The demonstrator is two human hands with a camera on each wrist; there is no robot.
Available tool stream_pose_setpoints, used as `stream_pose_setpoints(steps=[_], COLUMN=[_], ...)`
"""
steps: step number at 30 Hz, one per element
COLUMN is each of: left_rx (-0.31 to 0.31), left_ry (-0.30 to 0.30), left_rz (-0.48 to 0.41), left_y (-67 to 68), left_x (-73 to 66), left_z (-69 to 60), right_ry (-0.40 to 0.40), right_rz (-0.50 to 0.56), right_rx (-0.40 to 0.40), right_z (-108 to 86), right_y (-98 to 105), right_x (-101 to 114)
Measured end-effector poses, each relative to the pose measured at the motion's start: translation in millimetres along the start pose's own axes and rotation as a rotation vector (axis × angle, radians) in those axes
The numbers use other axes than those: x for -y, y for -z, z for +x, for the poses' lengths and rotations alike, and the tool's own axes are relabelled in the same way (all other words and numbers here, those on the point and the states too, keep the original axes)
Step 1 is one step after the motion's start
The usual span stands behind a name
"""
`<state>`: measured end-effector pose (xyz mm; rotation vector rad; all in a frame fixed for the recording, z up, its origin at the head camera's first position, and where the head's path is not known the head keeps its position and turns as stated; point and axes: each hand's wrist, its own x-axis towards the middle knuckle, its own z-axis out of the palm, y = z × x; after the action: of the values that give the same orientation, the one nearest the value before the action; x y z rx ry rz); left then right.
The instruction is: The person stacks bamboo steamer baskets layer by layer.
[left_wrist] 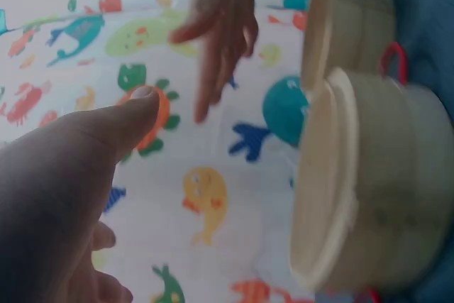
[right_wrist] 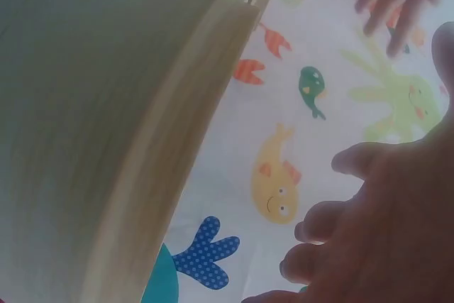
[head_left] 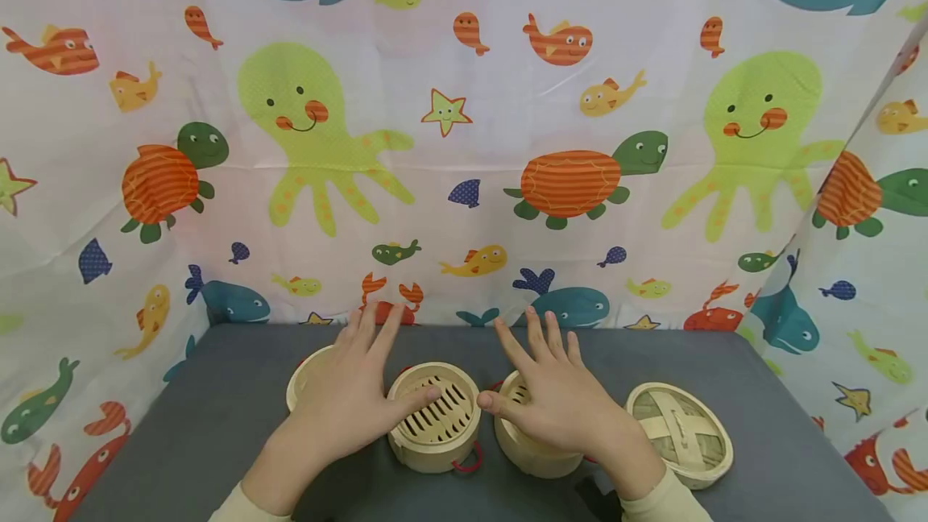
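Both hands were spread over the row of bamboo steamers — the left hand [head_left: 346,401] partly hiding the left basket [head_left: 299,383], its thumb stretched towards the slatted middle basket [head_left: 435,455], the right hand [head_left: 561,397] above the right basket [head_left: 532,457]. The woven lid [head_left: 689,437] lay beyond, on the grey tabletop [head_left: 217,401].

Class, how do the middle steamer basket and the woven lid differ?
The middle basket is slotted inside; the lid looks woven, with crossed bands. The basket stands taller, while the lid is shallower. The basket has a red loop; the lid shows none. Both are round and pale.
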<state>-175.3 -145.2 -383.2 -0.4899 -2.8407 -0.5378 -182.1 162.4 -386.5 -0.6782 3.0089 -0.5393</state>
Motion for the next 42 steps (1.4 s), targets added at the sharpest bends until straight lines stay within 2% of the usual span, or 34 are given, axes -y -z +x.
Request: stream_pose_setpoints(steps=[6,9,12,14,20,24,27,29,32,38,42], left_rx=[-0.048,-0.076,-0.104,-0.102,-0.004,0.089,0.156,0.18,0.178,0.069,0.025], left_ry=[0.094,0.144,0.193,0.238,0.371,0.441,0.486,0.5,0.507,0.454,0.44], left_rz=[0.023,0.007,-0.02,-0.052,-0.158,-0.217,-0.255,-0.279,-0.306,-0.34,-0.339], left_y=[9.1,13.7,12.4,9.0,-12.6,-29.3,-36.8,-41.2,-44.5,-48.4,-52.0], left_x=[36.1,53.7,67.4,75.2,95.8,107.0,112.4,114.5,116.3,118.7,120.6], left_z=[-19.8,-29.3,-36.5,-41.7,-54.5,-56.1,-56.4,-57.0,-58.3,-60.3,-62.0], right_ry=[0.004,0.005,-0.01,-0.016,-0.013,0.009,0.024,0.021,0.019,0.055,0.069], right_rz=[0.019,0.011,-0.001,-0.004,0.017,0.028,0.046,0.055,0.073,0.1,0.073], right_rx=[0.003,0.0,-0.016,-0.017,0.035,0.043,0.051,0.066,0.08,0.097,0.099], right_z=[2.3,3.2,3.5,4.5,7.7,10.4,10.5,10.4,11.2,14.3,15.7], right_y=[-3.4,-6.1,-7.5,-8.4,-12.2,-18.7,-24.1,-28.7,-35.3,-48.3,-55.5], right_x=[2.9,5.2,6.1,7.4,13.7,18.4,23.3,25.5,28.6,34.0,38.0])
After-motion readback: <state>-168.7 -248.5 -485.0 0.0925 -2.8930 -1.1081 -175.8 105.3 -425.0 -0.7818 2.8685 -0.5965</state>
